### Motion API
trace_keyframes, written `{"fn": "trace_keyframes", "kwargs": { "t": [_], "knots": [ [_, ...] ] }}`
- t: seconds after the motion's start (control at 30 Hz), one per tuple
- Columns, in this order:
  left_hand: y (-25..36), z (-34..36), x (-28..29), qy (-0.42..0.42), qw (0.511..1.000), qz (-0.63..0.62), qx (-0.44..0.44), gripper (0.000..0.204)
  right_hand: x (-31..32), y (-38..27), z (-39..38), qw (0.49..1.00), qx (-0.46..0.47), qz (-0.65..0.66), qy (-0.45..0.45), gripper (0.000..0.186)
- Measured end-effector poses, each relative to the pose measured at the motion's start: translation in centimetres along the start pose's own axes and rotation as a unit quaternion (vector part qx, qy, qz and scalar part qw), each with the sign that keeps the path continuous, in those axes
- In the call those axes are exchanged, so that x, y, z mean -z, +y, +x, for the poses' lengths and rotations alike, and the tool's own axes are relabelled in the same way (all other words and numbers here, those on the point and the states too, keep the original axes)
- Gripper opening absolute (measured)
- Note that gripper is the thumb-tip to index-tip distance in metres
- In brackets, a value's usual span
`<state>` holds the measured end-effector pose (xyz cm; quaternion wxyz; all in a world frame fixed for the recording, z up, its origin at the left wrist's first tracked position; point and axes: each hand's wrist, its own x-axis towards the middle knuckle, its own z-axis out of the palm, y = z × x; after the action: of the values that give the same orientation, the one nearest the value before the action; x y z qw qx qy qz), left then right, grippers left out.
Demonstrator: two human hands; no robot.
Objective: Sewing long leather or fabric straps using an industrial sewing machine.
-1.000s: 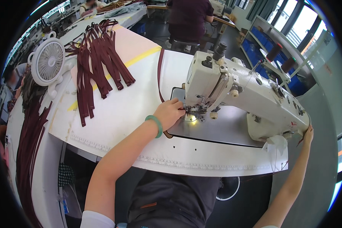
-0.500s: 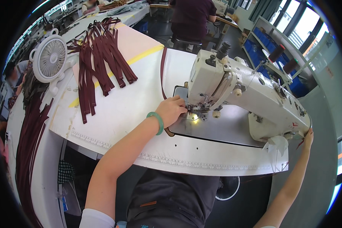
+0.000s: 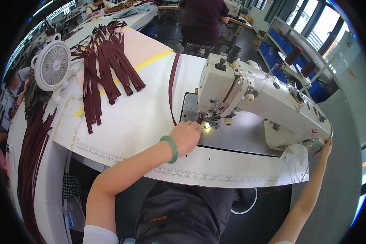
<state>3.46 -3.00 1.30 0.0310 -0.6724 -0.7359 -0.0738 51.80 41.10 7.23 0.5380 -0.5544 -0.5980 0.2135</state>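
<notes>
A white sewing machine [image 3: 272, 87] stands on the table, its small lamp lighting the needle area. My left hand [image 3: 186, 137], with a green bangle [image 3: 171, 149] at the wrist, is closed just left of the presser foot. Its fingers pinch a maroon strap [image 3: 173, 87]; one end reaches under the foot, and the rest arcs away toward the table's far edge. At the machine's far right end, my right hand [image 3: 327, 147] curls round the handwheel [image 3: 332, 132], its fingers partly hidden behind it.
Many maroon straps [image 3: 105, 67] lie in a bundle at the left, beside a white fan [image 3: 53, 67]. More straps [image 3: 30, 150] hang over the left edge. Thread cones [image 3: 293, 55] stand behind the machine. A ruler strip [image 3: 223, 177] runs along the front edge. Another person [image 3: 201, 20] sits beyond.
My left hand has moved toward me, away from the needle, and the strap beside it has shifted slightly. My right hand has slid a little lower on the handwheel.
</notes>
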Motion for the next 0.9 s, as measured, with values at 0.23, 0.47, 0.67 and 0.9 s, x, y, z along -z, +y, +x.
{"fn": "trace_keyframes", "kwargs": {
  "t": [0.23, 0.47, 0.67, 0.9],
  "knots": [
    [0.7, -0.4, -1.2, 0.109, 0.981, -0.161, 0.024, 0.029, 0.5, 0.1, 0.7, 1.0, -0.005, -0.003, -0.016, 0.052],
    [0.5, -0.8, -1.4, 0.17, 0.978, -0.124, 0.005, 0.027, 0.7, -0.5, -0.1, 0.999, -0.012, 0.021, -0.023, 0.048],
    [0.6, -0.7, -1.1, 0.171, 0.977, -0.13, 0.012, 0.028, 1.6, -2.2, 1.9, 0.993, -0.022, -0.103, -0.059, 0.047],
    [0.6, -0.5, -1.4, 0.175, 0.975, -0.134, 0.012, 0.03, 0.6, 0.2, 1.5, 0.999, 0.036, -0.022, -0.007, 0.047]
  ]
}}
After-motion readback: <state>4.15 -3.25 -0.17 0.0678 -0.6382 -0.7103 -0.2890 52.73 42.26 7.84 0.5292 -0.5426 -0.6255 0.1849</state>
